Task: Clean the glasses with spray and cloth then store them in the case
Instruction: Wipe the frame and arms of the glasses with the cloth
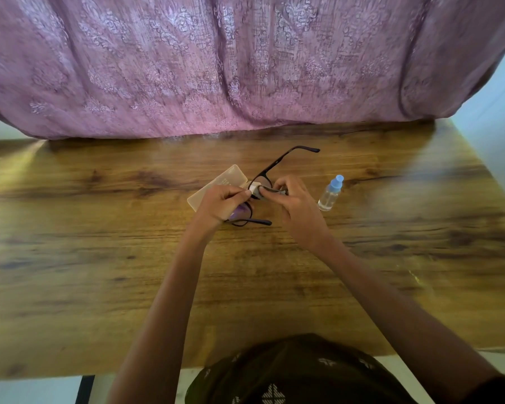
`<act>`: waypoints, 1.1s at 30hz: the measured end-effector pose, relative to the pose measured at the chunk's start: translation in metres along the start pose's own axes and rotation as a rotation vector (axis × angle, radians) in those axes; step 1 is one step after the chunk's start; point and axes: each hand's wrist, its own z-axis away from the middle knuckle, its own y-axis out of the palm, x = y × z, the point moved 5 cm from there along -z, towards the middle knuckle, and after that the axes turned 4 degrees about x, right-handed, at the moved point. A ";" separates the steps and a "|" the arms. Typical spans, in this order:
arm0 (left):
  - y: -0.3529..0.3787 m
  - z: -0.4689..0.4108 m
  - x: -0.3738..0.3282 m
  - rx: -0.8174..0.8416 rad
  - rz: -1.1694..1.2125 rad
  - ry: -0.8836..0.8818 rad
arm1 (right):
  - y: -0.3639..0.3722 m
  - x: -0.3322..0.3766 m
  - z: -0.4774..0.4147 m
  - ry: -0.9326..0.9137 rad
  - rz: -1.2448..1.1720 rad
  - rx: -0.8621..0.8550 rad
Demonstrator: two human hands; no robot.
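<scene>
Left hand grips the black glasses. Right hand pinches the cloth on a lens, spray bottle at its three o'clock.

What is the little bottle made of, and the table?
The bottle looks like clear plastic, see-through with a pale blue cap, though it could be glass. The table looks like wood or a wood-print top: brown grain and knots, slightly shiny.

A pink patterned curtain hangs behind the wooden table.
</scene>
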 end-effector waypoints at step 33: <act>0.004 -0.008 0.005 -0.123 0.184 -0.242 | 0.001 -0.002 0.008 0.359 -0.754 0.065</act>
